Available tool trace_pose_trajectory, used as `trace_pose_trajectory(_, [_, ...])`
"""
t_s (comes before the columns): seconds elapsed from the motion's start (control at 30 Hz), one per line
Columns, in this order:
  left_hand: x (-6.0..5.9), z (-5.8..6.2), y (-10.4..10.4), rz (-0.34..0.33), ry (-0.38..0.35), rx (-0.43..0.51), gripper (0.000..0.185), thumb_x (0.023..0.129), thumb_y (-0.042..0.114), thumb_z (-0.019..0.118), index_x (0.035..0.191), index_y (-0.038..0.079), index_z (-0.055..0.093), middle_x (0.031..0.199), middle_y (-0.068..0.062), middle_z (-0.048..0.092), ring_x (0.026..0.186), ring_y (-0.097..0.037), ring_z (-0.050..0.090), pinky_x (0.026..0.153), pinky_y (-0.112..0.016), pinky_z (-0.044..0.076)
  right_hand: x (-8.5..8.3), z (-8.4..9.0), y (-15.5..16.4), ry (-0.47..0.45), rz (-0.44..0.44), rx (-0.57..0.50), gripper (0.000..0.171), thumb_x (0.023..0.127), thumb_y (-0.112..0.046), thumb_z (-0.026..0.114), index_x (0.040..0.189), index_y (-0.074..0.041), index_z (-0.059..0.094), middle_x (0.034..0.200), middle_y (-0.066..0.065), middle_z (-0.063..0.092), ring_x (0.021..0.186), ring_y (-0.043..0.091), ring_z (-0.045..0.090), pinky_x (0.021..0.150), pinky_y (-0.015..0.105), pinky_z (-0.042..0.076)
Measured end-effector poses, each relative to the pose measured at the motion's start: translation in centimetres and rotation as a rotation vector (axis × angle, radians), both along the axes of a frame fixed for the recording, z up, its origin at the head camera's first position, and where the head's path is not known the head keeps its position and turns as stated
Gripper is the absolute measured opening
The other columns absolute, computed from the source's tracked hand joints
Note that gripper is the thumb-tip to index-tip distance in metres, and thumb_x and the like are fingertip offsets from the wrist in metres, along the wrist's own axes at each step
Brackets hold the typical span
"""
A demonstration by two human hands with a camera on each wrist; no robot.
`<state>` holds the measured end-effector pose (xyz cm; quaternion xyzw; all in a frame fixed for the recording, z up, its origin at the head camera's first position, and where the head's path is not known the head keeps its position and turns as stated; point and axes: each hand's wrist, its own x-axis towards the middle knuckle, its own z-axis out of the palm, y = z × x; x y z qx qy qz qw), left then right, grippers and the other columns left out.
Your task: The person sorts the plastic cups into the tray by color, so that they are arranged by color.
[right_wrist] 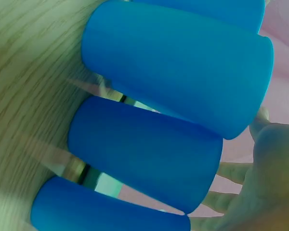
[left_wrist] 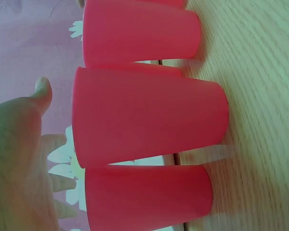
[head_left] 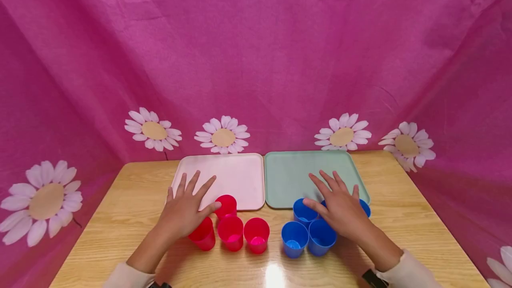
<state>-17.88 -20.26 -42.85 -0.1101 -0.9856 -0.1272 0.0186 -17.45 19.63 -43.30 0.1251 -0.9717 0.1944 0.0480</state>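
Four red cups [head_left: 231,230] are being kept upright in a cluster on the bench [head_left: 132,217], just in front of the pink tray [head_left: 236,177]. The left hand [head_left: 186,208] is being held spread over them, fingers straight, nothing being gripped. Four blue cups [head_left: 294,239] are being kept grouped in front of the green tray [head_left: 288,177]. The right hand [head_left: 340,206] is being held flat and spread above those, one cup being partly hidden beneath it.

Probably a staged recording booth: daisy-print cloth backdrop [head_left: 256,57] around wooden table [head_left: 132,208].
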Motion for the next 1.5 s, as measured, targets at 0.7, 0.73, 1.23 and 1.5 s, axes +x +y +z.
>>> trace_pose_trajectory(0.7, [-0.5, 0.7, -2.5, 0.017, -0.037, 0.081, 0.073, 0.101, 0.058, 0.053, 0.163, 0.026, 0.031, 0.168, -0.024, 0.021, 0.151, -0.058, 0.012, 0.112, -0.083, 0.013, 0.4, 0.3, 2.7, -0.031, -0.024, -0.061, 0.074, 0.100, -0.059, 0.056, 0.157, -0.014, 0.043, 0.162, 0.023, 0.035, 0.150, 0.054, 0.020, 0.103, 0.089, 0.011])
trace_pose_trajectory(0.73, [-0.5, 0.6, -2.6, 0.022, -0.041, 0.085, 0.073, 0.101, 0.057, 0.054, 0.163, 0.026, 0.031, 0.168, -0.025, 0.021, 0.151, -0.058, 0.012, 0.112, -0.083, 0.013, 0.5, 0.3, 2.8, -0.030, -0.025, -0.061, 0.074, 0.100, -0.059, 0.056, 0.157, -0.014, 0.043, 0.162, 0.023, 0.035, 0.150, 0.054, 0.021, 0.103, 0.089, 0.012])
trace_pose_trajectory(1.23, [-1.2, 0.0, -5.3, 0.042, -0.049, 0.153, 0.066, 0.105, 0.048, 0.050, 0.162, 0.017, 0.034, 0.164, -0.032, 0.024, 0.148, -0.062, 0.015, 0.110, -0.083, 0.017, 0.8, -0.3, 5.2, 0.014, 0.024, -0.128, 0.067, 0.102, -0.044, 0.062, 0.154, -0.006, 0.045, 0.157, 0.030, 0.039, 0.145, 0.060, 0.028, 0.105, 0.083, 0.028])
trace_pose_trajectory(1.5, [-1.8, -0.8, -7.3, 0.007, -0.058, 0.262, 0.061, 0.107, 0.036, 0.051, 0.159, 0.008, 0.035, 0.160, -0.037, 0.026, 0.147, -0.061, 0.020, 0.110, -0.082, 0.022, 1.0, -0.7, 6.6, -0.057, 0.020, -0.195, 0.069, 0.103, -0.044, 0.060, 0.156, -0.005, 0.040, 0.159, 0.032, 0.034, 0.145, 0.060, 0.026, 0.103, 0.082, 0.031])
